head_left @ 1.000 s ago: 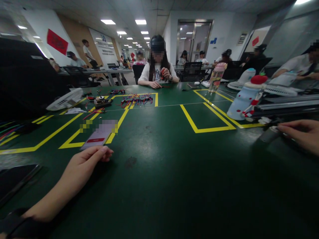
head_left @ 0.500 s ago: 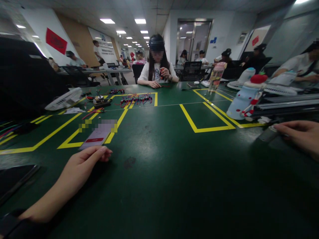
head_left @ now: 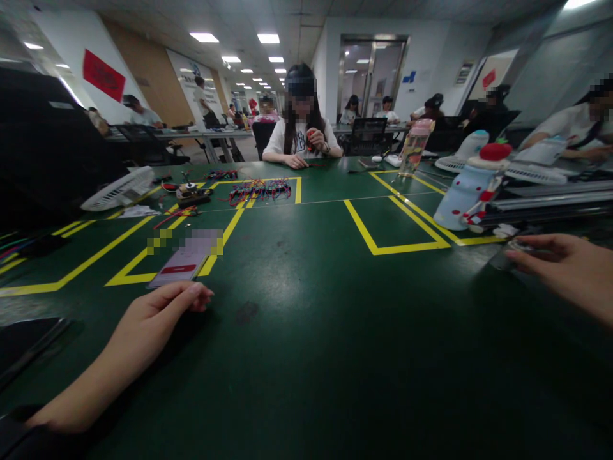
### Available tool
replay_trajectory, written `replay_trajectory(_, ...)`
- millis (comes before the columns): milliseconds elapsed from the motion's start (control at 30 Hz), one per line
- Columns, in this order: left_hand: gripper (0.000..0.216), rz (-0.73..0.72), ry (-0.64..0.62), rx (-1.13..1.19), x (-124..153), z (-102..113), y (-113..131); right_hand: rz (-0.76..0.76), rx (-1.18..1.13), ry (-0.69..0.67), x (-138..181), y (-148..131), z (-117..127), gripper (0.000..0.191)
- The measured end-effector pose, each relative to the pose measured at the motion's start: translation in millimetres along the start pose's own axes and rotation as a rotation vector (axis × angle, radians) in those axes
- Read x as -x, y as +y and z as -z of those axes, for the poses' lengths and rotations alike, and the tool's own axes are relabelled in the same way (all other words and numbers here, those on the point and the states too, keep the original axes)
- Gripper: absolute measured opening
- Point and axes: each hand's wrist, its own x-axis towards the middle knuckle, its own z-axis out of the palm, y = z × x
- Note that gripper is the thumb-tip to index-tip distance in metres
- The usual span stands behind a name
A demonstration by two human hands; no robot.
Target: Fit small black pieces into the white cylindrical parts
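Note:
My left hand (head_left: 165, 313) rests on the green table just below a phone (head_left: 184, 259) with a lit screen. Its fingers are loosely curled, thumb against the index finger, and nothing shows in them. At the right edge, my right hand (head_left: 565, 265) has its thumb and fingers around one end of a small grey, glassy-looking cylinder (head_left: 502, 259). That piece lies low at the tabletop, partly covered by the fingers and too dim to name. Just beyond it stands a light-blue bottle (head_left: 462, 195) with a red top.
Yellow tape (head_left: 412, 247) marks areas on the table. A bundle of thin wires (head_left: 261, 190) lies farther back. A dark tablet-like device (head_left: 29, 345) is at the left edge, and a clear bottle (head_left: 416, 150) stands at the back. Across the table sits a person (head_left: 301, 134).
My right hand has shifted slightly left, its fingers reaching further over the grey cylinder. The left hand stays in place; the whole view has shifted a little.

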Motion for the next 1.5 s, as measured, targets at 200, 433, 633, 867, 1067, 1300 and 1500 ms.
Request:
replay_trajectory(200,0.024,-0.008,-0.014,-0.003,0,1,-1,0.001,-0.022,-0.009,2,-1,1,0.05)
replay_trajectory(433,0.038,-0.039,-0.027,-0.035,-6,-1,-12,-0.043,-0.096,0.101,0,-2,-13,0.044)
replay_trajectory(633,0.041,-0.032,-0.064,-0.075,-9,-2,-13,0.518,-0.671,0.023,73,-79,-24,0.041)
replay_trajectory(867,0.037,-0.052,-0.091,-0.132,-4,-1,-10,0.978,-0.751,-0.399,135,-168,-45,0.03)
replay_trajectory(1067,0.032,-0.125,-0.111,-0.259,1,-8,11,0.961,-0.796,-0.522,140,-172,-61,0.041)
replay_trajectory(1300,0.029,-0.394,-0.348,-0.116,23,-57,76,0.743,-0.939,-0.697,144,-171,-70,0.058)
replay_trajectory(1500,0.02,-0.514,-0.406,0.081,32,-100,120,0.772,-0.964,-0.672,144,-171,-73,0.055)
